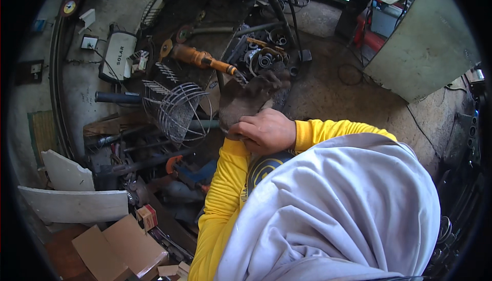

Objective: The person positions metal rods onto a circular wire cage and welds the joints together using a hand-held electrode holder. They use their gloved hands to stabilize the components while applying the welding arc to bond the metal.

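A dark brown work glove (238, 101) covers my left hand (253, 91), which is raised in front of me with its gloved fingers stretched out and holding nothing. My bare right hand (266, 130) is closed around the glove's cuff at the left wrist. Both forearms are in yellow sleeves (223, 178). Just beyond the gloved hand lies an orange angle grinder (197, 57) with a disc at its far left end. Left of the glove is a round wire fan guard (179, 112).
Metal parts and rings (264, 58) pile up past the glove. A white box-shaped device (119, 55) sits at far left. Cardboard boxes (120, 245) and curved white panels (77, 204) lie at lower left. A large pale sheet panel (425, 45) stands at right.
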Tool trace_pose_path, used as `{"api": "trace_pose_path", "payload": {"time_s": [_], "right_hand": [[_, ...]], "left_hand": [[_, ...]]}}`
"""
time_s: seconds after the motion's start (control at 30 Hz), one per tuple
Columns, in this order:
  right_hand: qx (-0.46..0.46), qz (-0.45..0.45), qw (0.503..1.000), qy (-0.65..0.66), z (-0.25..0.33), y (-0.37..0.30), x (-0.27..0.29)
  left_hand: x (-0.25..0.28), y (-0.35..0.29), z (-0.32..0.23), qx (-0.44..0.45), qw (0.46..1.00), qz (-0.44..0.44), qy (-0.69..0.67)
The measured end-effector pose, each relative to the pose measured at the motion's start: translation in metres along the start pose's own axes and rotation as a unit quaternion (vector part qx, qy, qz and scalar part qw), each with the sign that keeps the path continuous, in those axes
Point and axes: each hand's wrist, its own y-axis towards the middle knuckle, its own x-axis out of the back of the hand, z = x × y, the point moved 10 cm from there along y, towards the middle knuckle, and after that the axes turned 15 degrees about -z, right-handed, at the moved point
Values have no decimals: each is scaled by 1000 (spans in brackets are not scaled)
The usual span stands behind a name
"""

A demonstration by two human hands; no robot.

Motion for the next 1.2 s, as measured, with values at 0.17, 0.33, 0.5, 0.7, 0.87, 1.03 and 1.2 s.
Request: {"api": "trace_pose_path", "payload": {"time_s": [0.17,0.33,0.5,0.7,0.87,1.03,1.2], "right_hand": [[5,-32,979,-201,-22,-7,28],[-133,8,952,-276,-52,2,37],[-178,96,973,-115,-56,-28,-8],[-192,138,972,-16,-51,-24,35],[-203,38,968,-145,-70,-24,61],[-217,209,915,-269,-128,-64,14],[-251,205,915,-241,-126,-57,20]], "left_hand": [[-15,2,-52,-227,919,-14,321],[-2,12,-47,-356,755,-28,550],[-33,27,-148,-262,947,-171,69],[-90,42,-91,-394,846,-22,358],[-101,55,70,-135,782,186,580],[-100,37,98,-57,733,205,646],[-84,38,104,-28,732,191,653]]}}
